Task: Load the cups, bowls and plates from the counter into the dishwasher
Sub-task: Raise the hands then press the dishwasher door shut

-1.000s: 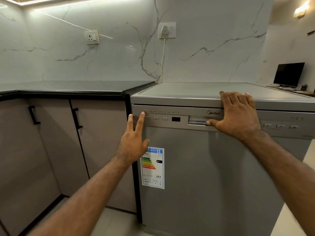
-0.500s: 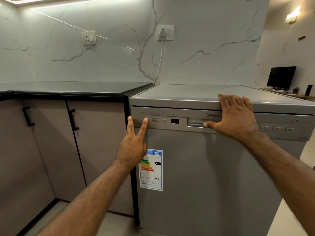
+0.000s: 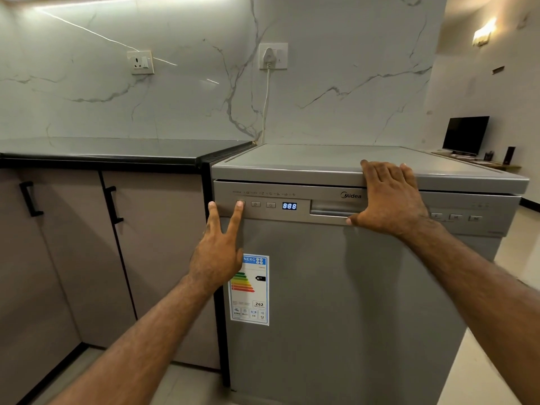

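A grey dishwasher stands with its door closed, right of the dark counter. My left hand lies against the door's left edge, two fingers spread, one fingertip on the leftmost button of the control panel. The small display glows blue with 8:88. My right hand rests flat over the top front edge, fingers on the lid, thumb under the door handle recess. No cups, bowls or plates are in view.
Two cabinet doors with black handles sit under the counter at left. A plug and white cable run down the marble wall behind the dishwasher. A dark monitor stands on a far desk at right. An energy label is stuck on the door.
My left fingertip has moved onto the leftmost button and the display has lit up blue. My right hand has stayed on the top edge.
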Demonstrator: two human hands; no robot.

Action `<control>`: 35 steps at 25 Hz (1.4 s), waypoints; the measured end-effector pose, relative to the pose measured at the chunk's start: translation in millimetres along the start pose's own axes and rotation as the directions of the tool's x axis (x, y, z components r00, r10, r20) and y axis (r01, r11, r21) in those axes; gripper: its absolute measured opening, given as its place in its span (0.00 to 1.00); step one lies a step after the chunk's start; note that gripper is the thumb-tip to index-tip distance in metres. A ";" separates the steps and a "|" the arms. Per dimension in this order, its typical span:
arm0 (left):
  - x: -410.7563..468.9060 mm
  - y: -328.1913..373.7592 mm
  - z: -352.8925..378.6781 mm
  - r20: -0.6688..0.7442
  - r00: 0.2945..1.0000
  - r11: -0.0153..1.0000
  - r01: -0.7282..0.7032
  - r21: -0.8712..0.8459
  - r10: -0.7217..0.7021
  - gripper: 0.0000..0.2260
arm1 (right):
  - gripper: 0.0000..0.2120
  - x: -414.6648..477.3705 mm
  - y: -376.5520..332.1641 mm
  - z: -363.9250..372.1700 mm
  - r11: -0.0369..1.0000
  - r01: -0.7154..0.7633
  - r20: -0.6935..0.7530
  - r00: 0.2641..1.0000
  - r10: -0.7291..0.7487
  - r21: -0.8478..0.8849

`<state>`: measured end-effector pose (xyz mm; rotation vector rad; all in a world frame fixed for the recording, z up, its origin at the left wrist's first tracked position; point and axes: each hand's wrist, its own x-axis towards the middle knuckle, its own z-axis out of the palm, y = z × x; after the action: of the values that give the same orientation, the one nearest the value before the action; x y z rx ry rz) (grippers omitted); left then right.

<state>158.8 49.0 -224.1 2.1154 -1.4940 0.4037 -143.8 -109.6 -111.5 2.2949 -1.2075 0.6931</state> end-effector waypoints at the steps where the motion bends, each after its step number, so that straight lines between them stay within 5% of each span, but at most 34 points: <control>1: 0.3 0.4 0.6 -0.002 1.000 1.000 0.010 0.000 -0.010 0.52 | 0.59 -0.1 0.4 -0.3 1.000 0.004 0.001 1.000 -0.004 -0.007; 17: -0.3 1.6 6.0 -0.063 0.997 0.996 0.050 0.073 -0.045 0.47 | 0.60 -0.2 1.3 1.1 1.000 0.007 0.020 1.000 -0.007 -0.011; 20: -6.3 10.6 9.3 -0.101 0.994 0.989 -0.025 0.144 0.040 0.46 | 0.60 -0.1 1.4 1.3 1.000 0.007 0.019 1.000 -0.006 -0.013; 26: -7.8 45.5 21.5 -0.042 0.973 0.953 -0.211 0.215 0.225 0.44 | 0.61 -0.2 0.6 2.4 1.000 0.008 0.016 1.000 -0.007 -0.012; 35: -4.1 63.6 17.3 0.051 0.984 0.951 -0.178 0.251 0.171 0.49 | 0.61 0.5 1.1 4.0 1.000 0.005 0.019 1.000 -0.004 -0.025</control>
<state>97.0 25.9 -225.3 2.1949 -1.7332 0.6658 -143.6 -112.8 -114.1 2.2882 -1.2123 0.6527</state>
